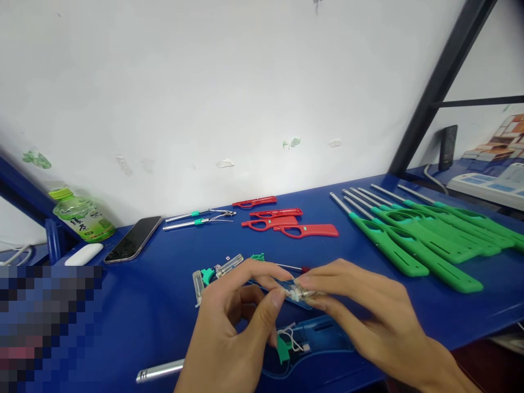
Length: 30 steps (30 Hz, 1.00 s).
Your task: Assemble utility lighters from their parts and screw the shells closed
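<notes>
- A small clear part (301, 293) hangs between two narrow pinches, the right hand (364, 305) on one end, the left hand's (227, 341) fingertips on the other, a hold that likely steadies so slight a piece.
- Below the grip, a blue casing (327, 337) lies open, green trigger (282, 349) and white wire (298, 346) exposed, presumably for easy access.
- Beyond the grip, red casings (309, 230) lie grouped.
- Right of it, green lighters (442, 237) fan out, barrels pointing away, perhaps keeping handles reachable.

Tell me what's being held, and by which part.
A small clear part: the right hand pinches its right end; the left hand has fingertips at its left end, grip unclear.
</notes>
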Each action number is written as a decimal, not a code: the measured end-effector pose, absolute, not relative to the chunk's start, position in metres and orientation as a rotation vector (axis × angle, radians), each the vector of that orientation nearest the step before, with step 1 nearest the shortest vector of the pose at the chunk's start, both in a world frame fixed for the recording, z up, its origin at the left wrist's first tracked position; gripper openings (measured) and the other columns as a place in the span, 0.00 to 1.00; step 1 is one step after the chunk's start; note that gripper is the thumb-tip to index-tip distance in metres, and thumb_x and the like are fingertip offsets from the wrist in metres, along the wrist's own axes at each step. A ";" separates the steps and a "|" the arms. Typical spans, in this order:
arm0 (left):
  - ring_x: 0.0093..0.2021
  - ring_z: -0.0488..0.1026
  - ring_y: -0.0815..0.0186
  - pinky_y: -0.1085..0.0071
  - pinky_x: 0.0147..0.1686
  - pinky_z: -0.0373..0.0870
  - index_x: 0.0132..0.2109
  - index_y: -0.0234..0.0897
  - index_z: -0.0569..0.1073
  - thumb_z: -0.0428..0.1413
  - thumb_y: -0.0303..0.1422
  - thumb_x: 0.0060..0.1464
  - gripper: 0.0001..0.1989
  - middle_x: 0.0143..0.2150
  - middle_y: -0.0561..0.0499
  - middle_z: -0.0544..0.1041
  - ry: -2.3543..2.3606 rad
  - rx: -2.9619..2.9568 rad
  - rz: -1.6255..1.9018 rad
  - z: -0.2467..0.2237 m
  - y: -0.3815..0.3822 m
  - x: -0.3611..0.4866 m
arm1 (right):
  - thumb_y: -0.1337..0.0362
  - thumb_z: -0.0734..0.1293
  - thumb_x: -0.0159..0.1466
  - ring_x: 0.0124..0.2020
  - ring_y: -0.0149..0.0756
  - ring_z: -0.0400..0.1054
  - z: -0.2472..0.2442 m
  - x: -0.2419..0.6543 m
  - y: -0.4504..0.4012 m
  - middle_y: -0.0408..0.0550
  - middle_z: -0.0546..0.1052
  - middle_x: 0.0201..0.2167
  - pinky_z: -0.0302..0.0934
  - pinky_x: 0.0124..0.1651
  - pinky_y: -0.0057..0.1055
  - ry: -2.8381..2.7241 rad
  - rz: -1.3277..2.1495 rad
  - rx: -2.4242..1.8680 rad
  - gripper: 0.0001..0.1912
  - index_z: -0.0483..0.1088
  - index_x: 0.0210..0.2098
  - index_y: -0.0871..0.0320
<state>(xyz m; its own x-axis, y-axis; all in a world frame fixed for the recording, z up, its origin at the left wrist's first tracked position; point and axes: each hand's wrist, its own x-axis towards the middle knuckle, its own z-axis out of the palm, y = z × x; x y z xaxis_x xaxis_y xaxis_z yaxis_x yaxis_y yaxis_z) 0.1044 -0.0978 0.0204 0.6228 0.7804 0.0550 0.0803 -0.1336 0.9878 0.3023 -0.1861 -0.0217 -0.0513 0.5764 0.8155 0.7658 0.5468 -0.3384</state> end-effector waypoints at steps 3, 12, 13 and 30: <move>0.25 0.70 0.75 0.80 0.25 0.70 0.46 0.46 0.83 0.63 0.45 0.66 0.11 0.33 0.57 0.75 0.725 1.635 0.749 0.019 -0.103 0.106 | 0.72 0.70 0.73 0.45 0.34 0.84 -0.023 0.302 -0.187 0.43 0.88 0.42 0.78 0.52 0.25 -1.738 -0.241 -1.136 0.10 0.78 0.51 0.55; 0.20 0.69 0.73 0.78 0.22 0.68 0.42 0.44 0.86 0.69 0.41 0.58 0.08 0.23 0.58 0.73 0.768 1.563 0.622 0.018 -0.093 0.105 | 0.74 0.70 0.72 0.46 0.29 0.82 -0.026 0.306 -0.188 0.43 0.86 0.44 0.75 0.54 0.20 -1.725 -0.241 -1.143 0.12 0.77 0.52 0.56; 0.21 0.69 0.73 0.78 0.23 0.68 0.41 0.43 0.86 0.69 0.41 0.58 0.08 0.21 0.58 0.72 0.764 1.551 0.629 0.019 -0.092 0.105 | 0.74 0.70 0.72 0.46 0.29 0.82 -0.027 0.306 -0.188 0.44 0.86 0.44 0.75 0.54 0.20 -1.724 -0.242 -1.143 0.12 0.77 0.52 0.56; 0.21 0.68 0.74 0.76 0.26 0.63 0.36 0.41 0.67 0.52 0.57 0.70 0.25 0.24 0.61 0.66 0.658 1.584 0.410 0.019 -0.099 0.107 | 0.75 0.71 0.70 0.44 0.33 0.84 -0.028 0.306 -0.189 0.45 0.87 0.43 0.79 0.49 0.24 -1.721 -0.204 -1.113 0.14 0.79 0.52 0.54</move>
